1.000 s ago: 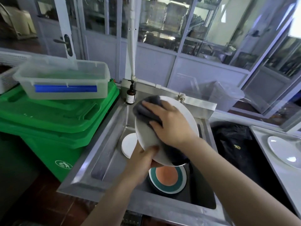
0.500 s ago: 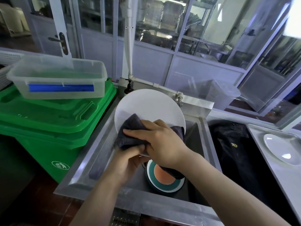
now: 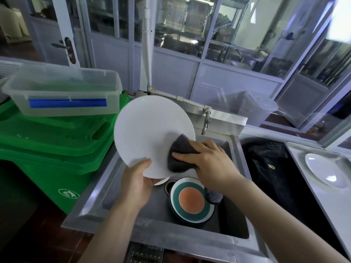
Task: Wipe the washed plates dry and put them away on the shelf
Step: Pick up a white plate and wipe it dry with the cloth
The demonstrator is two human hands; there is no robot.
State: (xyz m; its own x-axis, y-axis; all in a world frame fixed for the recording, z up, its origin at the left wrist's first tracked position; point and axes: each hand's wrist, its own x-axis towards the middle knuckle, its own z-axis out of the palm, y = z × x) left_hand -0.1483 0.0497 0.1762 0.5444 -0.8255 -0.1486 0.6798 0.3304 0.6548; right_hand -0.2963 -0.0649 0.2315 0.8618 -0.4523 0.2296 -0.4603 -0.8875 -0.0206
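Steel sink (image 3: 106, 188) sits between green bins (image 3: 57, 141) on the left and a worktop (image 3: 311, 179) on the right, glass partitions behind. Above the basin, left hand (image 3: 135, 184) grips the white plate (image 3: 152, 133) by its near rim; right hand (image 3: 210, 164) fingers press a dark cloth (image 3: 179, 154) on its right edge.

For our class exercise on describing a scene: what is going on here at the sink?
A person is drying dishes over a steel sink. The left hand grips the lower rim of a large white plate, holding it tilted up, while the right hand presses a dark grey cloth against the plate's lower right part. A plate with an orange centre and teal ring lies in the basin below. Another white plate rests on the counter to the right.
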